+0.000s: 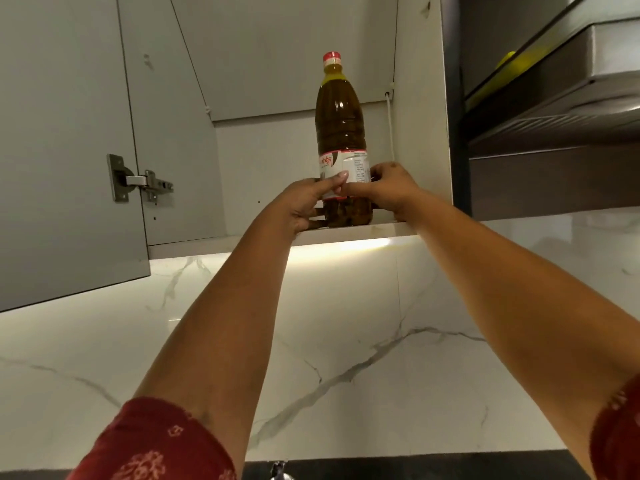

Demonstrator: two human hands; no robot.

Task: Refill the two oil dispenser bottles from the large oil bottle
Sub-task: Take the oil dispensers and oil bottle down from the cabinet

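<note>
Fingers (341,180) of both hands are clamped on the large oil bottle (341,133), low on its body, one hand on each side. On the left hand (304,204) the thumb lies across the front of the white label (344,168), its nail showing, while the other fingers curl round the bottle's left side near its base. On the right hand (391,187) the fingers wrap round the right side at the lower edge of the label, and the thumb reaches across the front until it nearly meets the left thumb.

That bottle stands upright at the front edge of the cabinet shelf (349,235); whether its base rests on the shelf or is just clear of it cannot be told. It is clear plastic, filled almost to the neck with dark yellow-brown oil, and closed with a red cap (331,58).

Both forearms reach up from the bottom of the view, with a dark red patterned sleeve (156,445) at the left elbow and a glimpse of the same cloth at the right edge.

Around the bottle is an open wall cabinet with pale inner walls. Its grey door (65,150) stands swung out to the left, a metal hinge (138,180) showing on it. To the right hangs a steel chimney hood (554,116). Under the shelf a strip of light shines on a white marble-patterned wall (346,341). At the bottom edge a dark surface (415,467) is just in view.
</note>
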